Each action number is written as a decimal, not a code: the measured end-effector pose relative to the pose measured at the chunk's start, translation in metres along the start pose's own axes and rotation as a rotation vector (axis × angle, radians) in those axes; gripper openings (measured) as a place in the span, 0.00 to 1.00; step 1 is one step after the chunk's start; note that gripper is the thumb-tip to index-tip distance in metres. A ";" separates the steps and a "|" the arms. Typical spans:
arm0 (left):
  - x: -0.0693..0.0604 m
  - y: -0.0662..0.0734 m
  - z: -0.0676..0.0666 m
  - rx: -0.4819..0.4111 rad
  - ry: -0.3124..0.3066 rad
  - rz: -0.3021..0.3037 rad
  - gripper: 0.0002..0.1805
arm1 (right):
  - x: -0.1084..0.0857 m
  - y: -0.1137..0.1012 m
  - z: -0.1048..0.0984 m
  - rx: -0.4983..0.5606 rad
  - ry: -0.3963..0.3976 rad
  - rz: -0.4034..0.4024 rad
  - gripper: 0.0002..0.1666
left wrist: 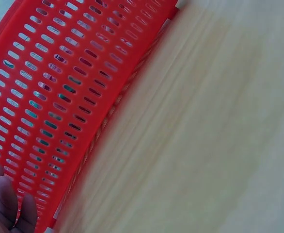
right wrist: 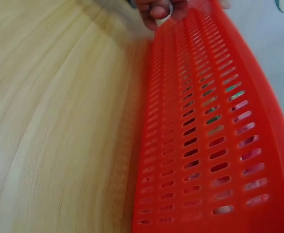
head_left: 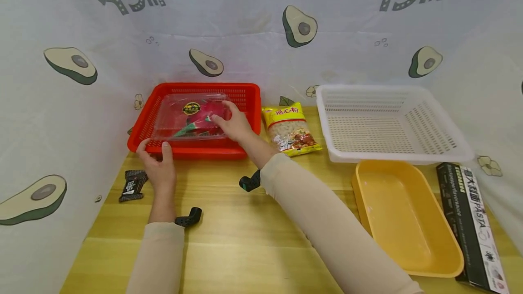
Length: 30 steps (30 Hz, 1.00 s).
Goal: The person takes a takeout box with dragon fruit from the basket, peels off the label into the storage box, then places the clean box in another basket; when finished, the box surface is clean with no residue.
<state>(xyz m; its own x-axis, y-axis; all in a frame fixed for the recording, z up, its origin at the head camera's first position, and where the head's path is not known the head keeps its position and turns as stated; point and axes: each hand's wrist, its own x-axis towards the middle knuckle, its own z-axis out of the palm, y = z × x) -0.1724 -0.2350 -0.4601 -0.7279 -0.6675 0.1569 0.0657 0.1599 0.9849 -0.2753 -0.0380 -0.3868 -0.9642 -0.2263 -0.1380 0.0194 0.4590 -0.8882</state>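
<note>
A clear plastic box [head_left: 169, 116] with a black and gold label lies inside the red basket [head_left: 206, 153]. Through its lid shows something pink-red with green parts, its kind unclear. My right hand [head_left: 238, 127] reaches over the front rim and rests at the box's right side, thumb on the lid and fingers spread. At the basket's front left corner, my left hand [head_left: 160, 167] has thumb and fingers apart near the rim. In the left wrist view, left-hand fingers [left wrist: 7, 200] appear bent beside the slotted wall. In the right wrist view, a hand [right wrist: 161, 10] shows at the wall's far end.
A yellow pasta bag [head_left: 291, 130] lies right of the red basket. Farther right stand a white basket [head_left: 333, 154] and a yellow tub [head_left: 402, 221], with a long black pasta box [head_left: 470, 226] alongside. A small black packet [head_left: 133, 186] lies on the wooden table [head_left: 229, 257] at left.
</note>
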 end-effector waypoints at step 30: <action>0.000 -0.002 0.002 -0.001 0.013 -0.011 0.28 | 0.006 0.001 0.007 -0.069 -0.042 0.038 0.31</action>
<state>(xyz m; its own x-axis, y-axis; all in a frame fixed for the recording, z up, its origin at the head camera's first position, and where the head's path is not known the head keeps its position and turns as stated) -0.1738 -0.2334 -0.4622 -0.7196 -0.6786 0.1472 0.0585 0.1520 0.9866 -0.2793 -0.0444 -0.3918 -0.9511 -0.2427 -0.1909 0.0363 0.5262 -0.8496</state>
